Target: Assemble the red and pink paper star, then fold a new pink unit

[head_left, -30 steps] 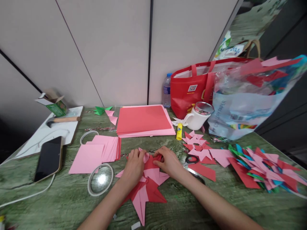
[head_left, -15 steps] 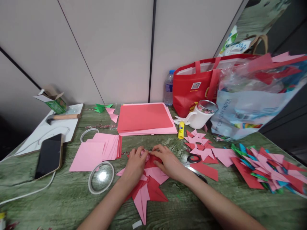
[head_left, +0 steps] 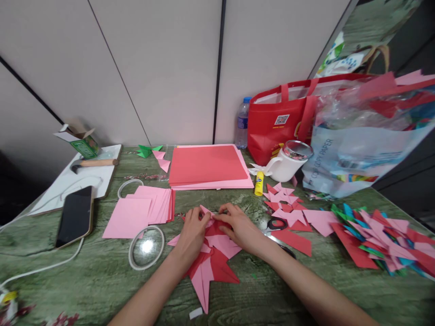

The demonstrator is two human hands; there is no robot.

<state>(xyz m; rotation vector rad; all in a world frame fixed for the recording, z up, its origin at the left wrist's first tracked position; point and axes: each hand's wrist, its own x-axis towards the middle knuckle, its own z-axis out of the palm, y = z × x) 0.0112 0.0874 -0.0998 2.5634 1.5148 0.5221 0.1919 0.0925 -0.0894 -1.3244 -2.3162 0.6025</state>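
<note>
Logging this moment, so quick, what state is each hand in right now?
Left hand: closed, pinching the far edge of the folded paper star.
Right hand: partly curled, fingertips on that star; gripping or just pressing, can't tell.

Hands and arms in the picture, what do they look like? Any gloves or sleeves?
No gloves: the left hand and right hand are bare, with no rings or watch visible. The left forearm and right forearm widen from slim wrists, with no sleeves in view.
</note>
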